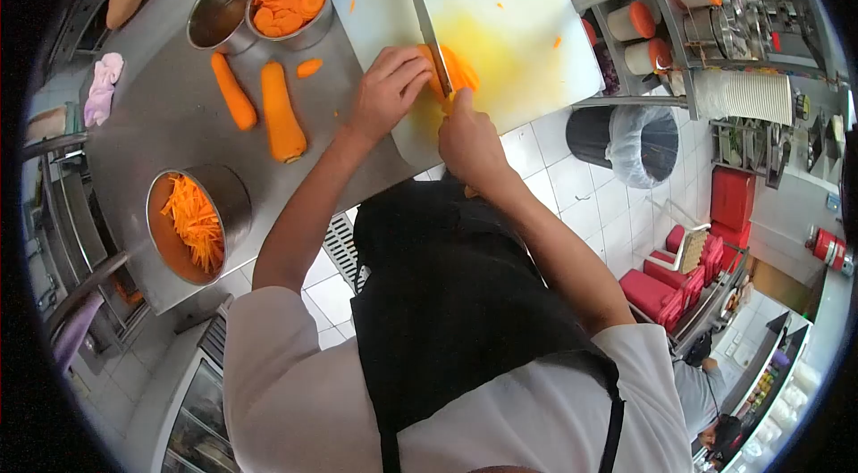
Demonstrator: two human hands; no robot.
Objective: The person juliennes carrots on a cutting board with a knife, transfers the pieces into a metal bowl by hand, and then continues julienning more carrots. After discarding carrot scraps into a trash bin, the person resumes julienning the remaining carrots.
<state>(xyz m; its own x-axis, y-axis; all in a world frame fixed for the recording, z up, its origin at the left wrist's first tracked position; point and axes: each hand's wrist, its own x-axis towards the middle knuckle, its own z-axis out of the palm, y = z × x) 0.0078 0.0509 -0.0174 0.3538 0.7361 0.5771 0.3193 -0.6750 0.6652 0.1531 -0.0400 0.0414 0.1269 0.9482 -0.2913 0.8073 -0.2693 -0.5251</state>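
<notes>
On the white cutting board (536, 26) lies a piece of carrot (427, 62), with my left hand (391, 91) closed over it, fingers bent. My right hand (472, 141) grips the handle of a long kitchen knife (420, 4). Its blade points away from me and stands against the carrot, just right of my left fingertips. Orange carrot slices (461, 71) lie together on the blade's right side. How deep the edge sits in the carrot is hidden.
Two peeled carrots, one thick (282, 116) and one thin (233, 93), lie left of the board. Metal pots hold carrot slices (288, 4) and carrot strips (192, 223). A lined bin (643, 147) stands right of the counter. Another person (702, 393) is far off at lower right.
</notes>
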